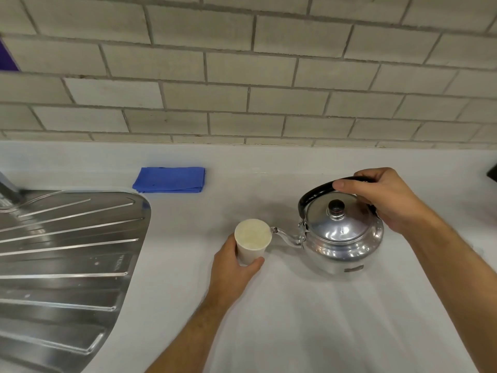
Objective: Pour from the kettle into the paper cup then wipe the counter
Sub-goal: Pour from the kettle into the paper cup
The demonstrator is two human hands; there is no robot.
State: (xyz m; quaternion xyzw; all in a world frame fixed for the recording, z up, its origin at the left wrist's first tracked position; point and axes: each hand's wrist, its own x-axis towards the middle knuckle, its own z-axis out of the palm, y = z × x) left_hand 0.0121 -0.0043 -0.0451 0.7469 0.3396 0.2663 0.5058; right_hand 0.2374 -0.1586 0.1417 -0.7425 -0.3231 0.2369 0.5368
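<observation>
1. Both forearms reach in from below; of the two hands, the left hand (236,265) wraps the paper cup (252,240) on the counter (295,319).
2. The right hand (382,200) grips the kettle (341,235) handle, spout at the cup's rim.
3. Pouring looks underway or imminent; I see no stream.
4. The blue cloth (170,180) lies folded near the wall, so wiping remains.

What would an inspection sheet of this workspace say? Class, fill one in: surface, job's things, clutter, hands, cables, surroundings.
Surface: white counter, no spill visible.
Job's things: metal kettle, lid on, spout at the paper cup rim; folded blue cloth near the wall.
Clutter: dark object at right edge, unidentifiable.
Hands: left hand holds the cup; right hand grips the kettle handle.
Cables: nothing seen.
Surroundings: steel drainboard on the left; tiled wall behind.
</observation>
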